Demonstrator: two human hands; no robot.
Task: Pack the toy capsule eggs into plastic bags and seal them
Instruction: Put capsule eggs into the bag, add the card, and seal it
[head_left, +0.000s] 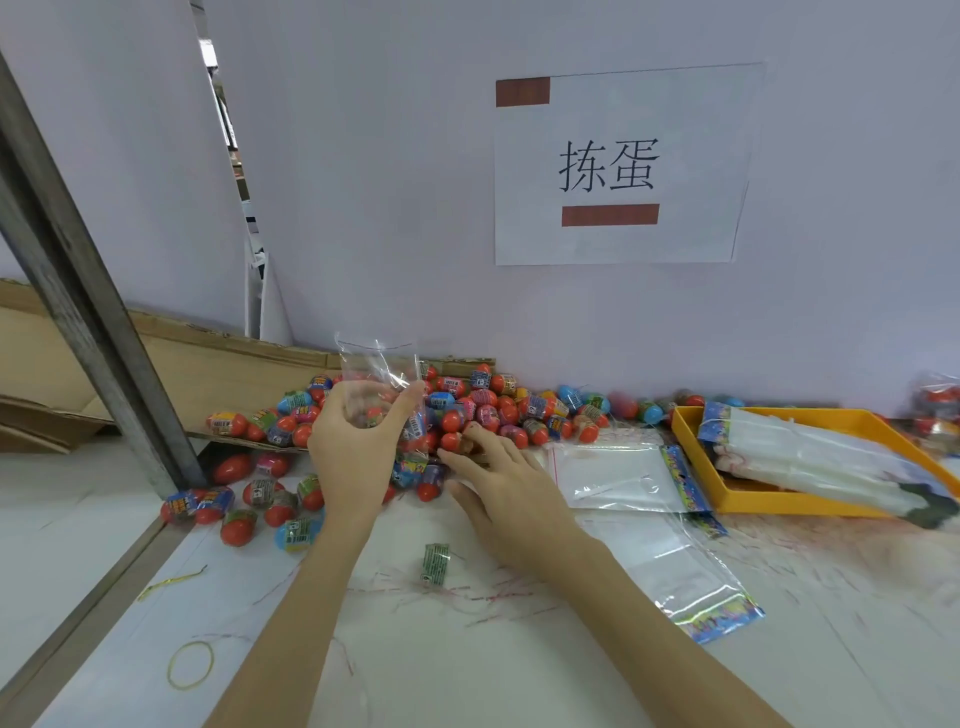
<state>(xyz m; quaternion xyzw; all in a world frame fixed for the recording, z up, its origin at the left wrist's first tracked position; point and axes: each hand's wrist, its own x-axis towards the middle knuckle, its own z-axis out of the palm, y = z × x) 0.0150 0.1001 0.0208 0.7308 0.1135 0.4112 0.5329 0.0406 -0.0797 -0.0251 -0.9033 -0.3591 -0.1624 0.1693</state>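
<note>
Crinkled clear bag (382, 384), glossy oval eggs (483, 410)

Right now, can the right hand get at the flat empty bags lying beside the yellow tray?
Probably yes. The right hand rests at the egg pile, and the flat bags lie just to its right on the table, before the yellow tray, with nothing between.

A white paper sign (621, 163) with two black characters and two brown bars hangs on the pale partition wall (415, 182). Well below the sign and to its right, an orange tray (748, 503) sits on the white table (467, 665). Far below the sign and to its left lie a yellow rubber band (190, 664) and a gold twist tie (169, 582). A grey metal post (78, 291) slants at the far left, with flattened cardboard (208, 358) behind it.
</note>
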